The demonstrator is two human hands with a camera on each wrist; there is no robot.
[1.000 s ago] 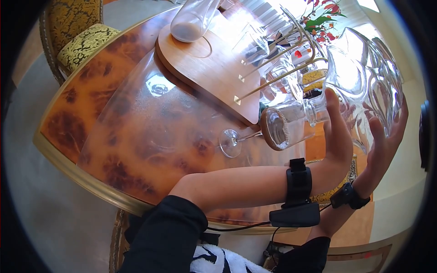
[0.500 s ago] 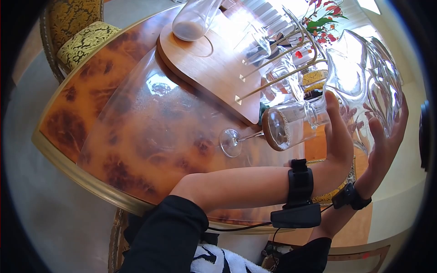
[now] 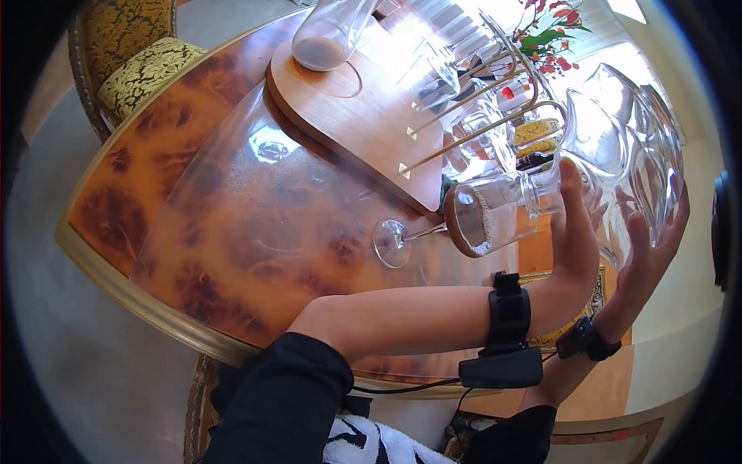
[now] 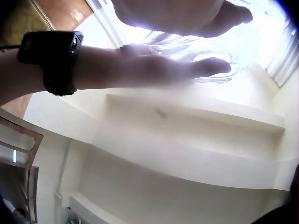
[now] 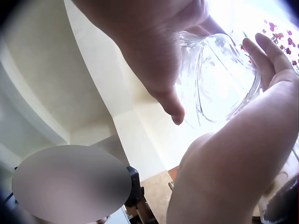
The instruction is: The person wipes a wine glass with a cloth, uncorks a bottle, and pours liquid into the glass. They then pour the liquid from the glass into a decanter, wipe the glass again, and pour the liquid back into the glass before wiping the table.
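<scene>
In the head view, a large clear glass decanter with wavy walls is held up at the right between both hands. My left hand supports its near side, thumb pointing up along the glass. My right hand holds the far side with fingers spread round the curve. Both wrist views show the decanter between the palms, glare hiding much of it. Just left of the decanter is a clear glass cylinder with a brown ring and a pale frothy edge at one end. A glass foot and stem run up to it.
A wooden stand with brass rods and several glasses sits on the marbled table. At its far end stands a glass vessel holding some brownish liquid. Red flowers and a patterned chair are beyond.
The decanter has turned slightly and shifted a little to the right in the hands. My right wrist has shifted slightly; the left arm hardly moves.
</scene>
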